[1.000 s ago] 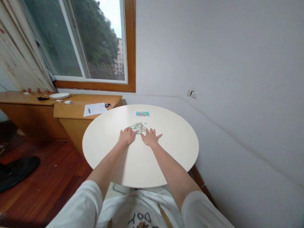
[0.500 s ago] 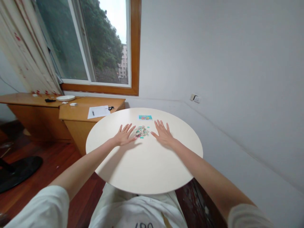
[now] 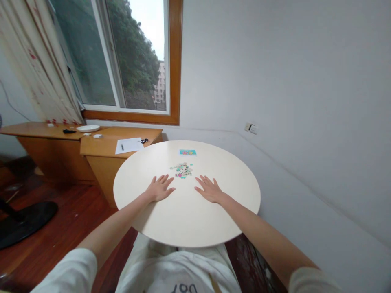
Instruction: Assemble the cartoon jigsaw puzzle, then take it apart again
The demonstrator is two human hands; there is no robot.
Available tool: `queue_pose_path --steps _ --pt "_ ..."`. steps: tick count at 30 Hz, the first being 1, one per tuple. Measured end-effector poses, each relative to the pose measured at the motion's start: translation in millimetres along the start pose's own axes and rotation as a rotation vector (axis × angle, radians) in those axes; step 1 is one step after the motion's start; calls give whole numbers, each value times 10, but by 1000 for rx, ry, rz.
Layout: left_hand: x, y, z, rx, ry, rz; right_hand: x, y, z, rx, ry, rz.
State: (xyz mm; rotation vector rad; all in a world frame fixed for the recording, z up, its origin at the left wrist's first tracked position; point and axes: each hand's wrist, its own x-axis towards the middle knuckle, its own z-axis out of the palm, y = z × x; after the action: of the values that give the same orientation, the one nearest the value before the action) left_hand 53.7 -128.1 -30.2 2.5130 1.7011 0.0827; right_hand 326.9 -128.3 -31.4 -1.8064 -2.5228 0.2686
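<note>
My left hand (image 3: pixel 159 189) lies flat on the round cream table (image 3: pixel 189 219), fingers spread, holding nothing. My right hand (image 3: pixel 209 189) lies flat a little to its right, also with fingers spread and empty. Just beyond and between the two hands sits a small pile of colourful jigsaw pieces (image 3: pixel 182 170), untouched by either hand. Farther back on the table lies a small teal picture card (image 3: pixel 187 152).
A wooden cabinet (image 3: pixel 100 162) stands left of the table with a sheet of paper (image 3: pixel 128 145), a white plate (image 3: pixel 88 128) and small items on top. A window and a curtain are behind it. A white wall with a socket (image 3: pixel 251 129) runs along the right. A black fan base (image 3: pixel 24 221) rests on the wood floor.
My hands were together at the pile, then spread apart to either side of it, and have now drawn back toward me, flat on the table short of the pieces.
</note>
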Motion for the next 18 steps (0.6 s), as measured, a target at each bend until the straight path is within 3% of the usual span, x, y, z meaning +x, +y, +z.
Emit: queue_pose_path --steps 11,18 --pt "178 39 -1 -7 25 -82 190 -57 -3 12 17 102" --pt "499 72 24 -12 59 -216 438 -92 -20 40 55 159"
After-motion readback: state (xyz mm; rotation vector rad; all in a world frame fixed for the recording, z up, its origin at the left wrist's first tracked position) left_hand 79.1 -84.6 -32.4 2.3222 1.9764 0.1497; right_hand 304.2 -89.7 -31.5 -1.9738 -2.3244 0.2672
